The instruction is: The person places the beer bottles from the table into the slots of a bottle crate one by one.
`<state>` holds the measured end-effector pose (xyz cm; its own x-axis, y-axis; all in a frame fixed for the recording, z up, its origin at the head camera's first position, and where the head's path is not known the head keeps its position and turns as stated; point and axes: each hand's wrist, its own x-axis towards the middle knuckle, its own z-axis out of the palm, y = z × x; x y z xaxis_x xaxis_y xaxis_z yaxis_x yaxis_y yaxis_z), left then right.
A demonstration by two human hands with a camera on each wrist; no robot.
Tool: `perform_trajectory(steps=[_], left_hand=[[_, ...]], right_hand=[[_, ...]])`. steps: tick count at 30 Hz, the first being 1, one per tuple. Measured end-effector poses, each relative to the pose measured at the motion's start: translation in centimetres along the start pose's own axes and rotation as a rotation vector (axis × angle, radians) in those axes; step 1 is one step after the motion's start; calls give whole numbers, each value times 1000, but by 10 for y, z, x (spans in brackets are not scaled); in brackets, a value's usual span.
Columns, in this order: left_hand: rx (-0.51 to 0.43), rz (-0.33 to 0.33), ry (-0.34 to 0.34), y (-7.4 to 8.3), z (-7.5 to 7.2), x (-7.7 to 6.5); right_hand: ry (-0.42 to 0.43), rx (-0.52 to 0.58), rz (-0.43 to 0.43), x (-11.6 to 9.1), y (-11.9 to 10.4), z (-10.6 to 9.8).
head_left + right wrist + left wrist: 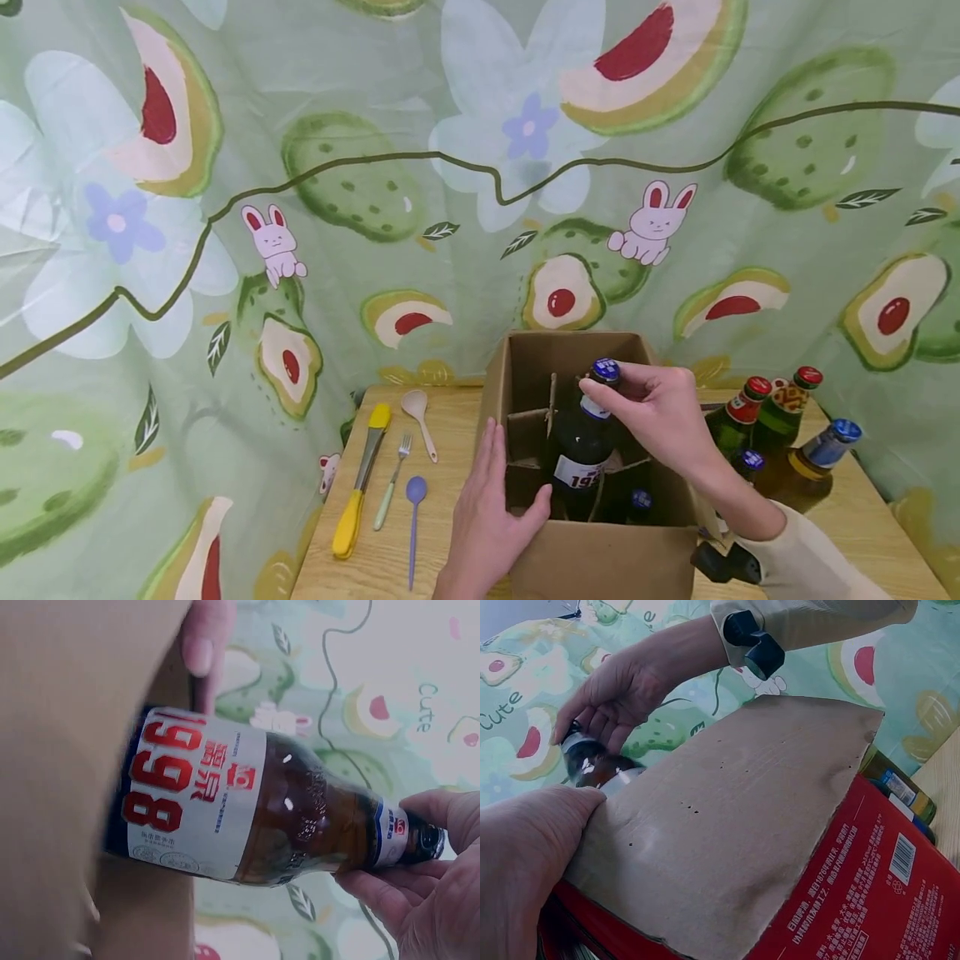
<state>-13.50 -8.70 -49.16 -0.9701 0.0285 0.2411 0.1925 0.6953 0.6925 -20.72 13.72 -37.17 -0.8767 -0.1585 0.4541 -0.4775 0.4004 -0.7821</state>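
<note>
In the head view my right hand [663,417] grips a brown glass beer bottle [581,437] by its neck, just below the blue cap. The bottle stands upright, its lower part inside an open cardboard box [600,558] with dividers. In the right wrist view, the thumb and fingers of the right hand [442,900] pinch the bottle neck; the white label reads 1998. My left hand [495,517] rests at the box's left side, fingers straight along the wall and thumb over the front corner. Another blue-capped bottle [641,500] sits in a front compartment.
Right of the box stand green bottles with red caps [757,387], an amber bottle [798,475] and a dark blue-capped bottle [752,462]. On the left lie yellow tongs [360,483], a fork [393,483], a beige spoon [416,408] and a blue spoon [415,500]. A patterned curtain [465,275] hangs behind.
</note>
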Motion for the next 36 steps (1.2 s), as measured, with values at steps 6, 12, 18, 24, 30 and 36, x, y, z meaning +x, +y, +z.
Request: perform_trajectory(steps=[6,12,18,24,30,36], left_hand=[[13,34,15,-2,0,1],[7,43,22,-2,-1,1],[-8,13,18,-2,-2,0],[-7,32,26,-2,-1,0],[-30,14,3,-2,0,0],[-28,13,9,-3,1,-1]], right_hand=[[-37,29,-7,-2,2,23],[-110,127,-11,-9,3,41],[-199,164,47,-16,7,55],[-314,78,34,-23,18,66],[-417,-32,24,-28,23,70],[-486,-110,0,-30,24,74]])
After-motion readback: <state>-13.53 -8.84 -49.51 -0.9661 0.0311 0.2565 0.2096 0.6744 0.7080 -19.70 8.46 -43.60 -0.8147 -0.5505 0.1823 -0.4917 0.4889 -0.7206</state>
